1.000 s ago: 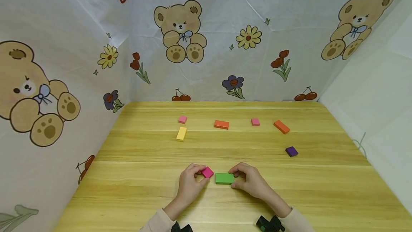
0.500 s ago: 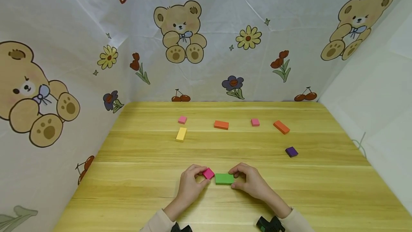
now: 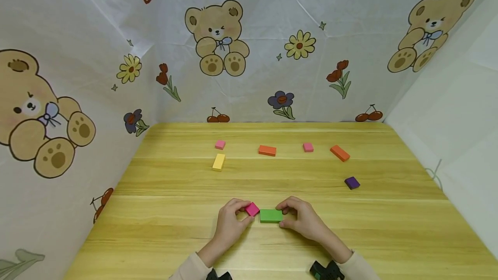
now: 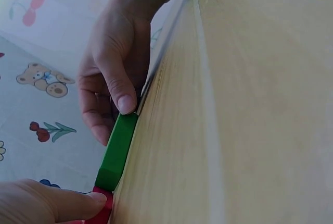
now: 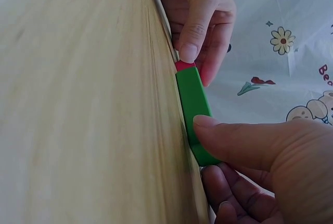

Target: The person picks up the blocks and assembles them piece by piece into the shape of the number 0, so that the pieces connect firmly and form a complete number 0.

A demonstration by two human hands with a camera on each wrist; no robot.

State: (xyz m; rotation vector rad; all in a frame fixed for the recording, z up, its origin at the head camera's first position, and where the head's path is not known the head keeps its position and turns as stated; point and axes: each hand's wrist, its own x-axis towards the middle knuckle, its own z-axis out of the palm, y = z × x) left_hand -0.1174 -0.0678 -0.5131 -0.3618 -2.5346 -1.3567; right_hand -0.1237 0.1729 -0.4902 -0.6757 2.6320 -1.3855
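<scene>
One bright pink block [image 3: 252, 209], pinched in left hand [image 3: 228, 224], turned cornerwise just beside one green block [image 3: 270, 216], pinched at right end in right hand [image 3: 307, 221]; both toward near edge of desk [image 3: 155, 228]. Toward far edge: pale pink block [image 3: 220, 144], yellow block [image 3: 219, 162] in front, orange block [image 3: 267, 151], second pale pink block [image 3: 308, 147], second orange block [image 3: 340, 153]. Nearer right edge: purple block [image 3: 352, 182].
</scene>
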